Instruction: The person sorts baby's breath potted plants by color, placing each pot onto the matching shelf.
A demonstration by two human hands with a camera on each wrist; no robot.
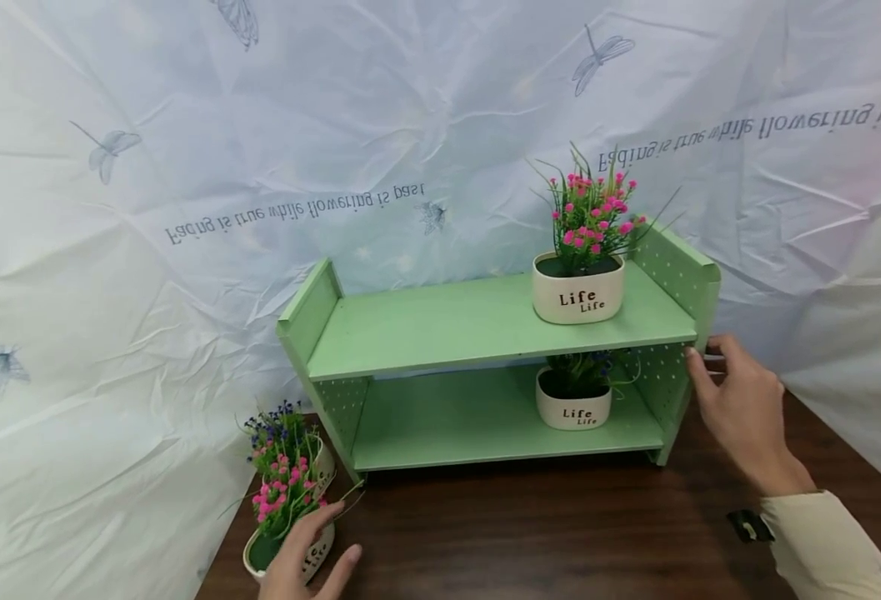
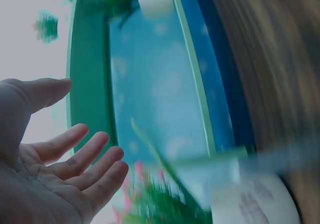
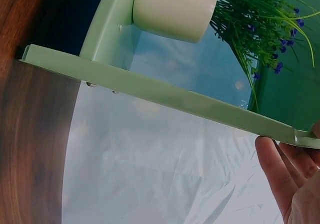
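A light green two-tier shelf (image 1: 425, 329) stands on a dark wooden table. My right hand (image 1: 748, 404) grips the front edge of its right side panel (image 3: 165, 102), thumb at the edge and fingers against the outer face. At the lower left my left hand (image 1: 305, 554) hovers by a white oval pot of pink flowers (image 1: 278, 496); its fingers are spread and relaxed, with an empty palm in the left wrist view. Another pink-flowered pot (image 1: 578, 287) sits on the top tier, right side. Below it, a purple-flowered pot (image 1: 573, 408) stands on the lower tier.
A second purple-flowered pot (image 1: 323, 467) stands behind the pink one, close to the shelf's left side. Wrinkled pale cloth (image 1: 425, 100) printed with dragonflies and lettering hangs behind and at the sides. The dark wooden table (image 1: 530, 525) extends in front of the shelf.
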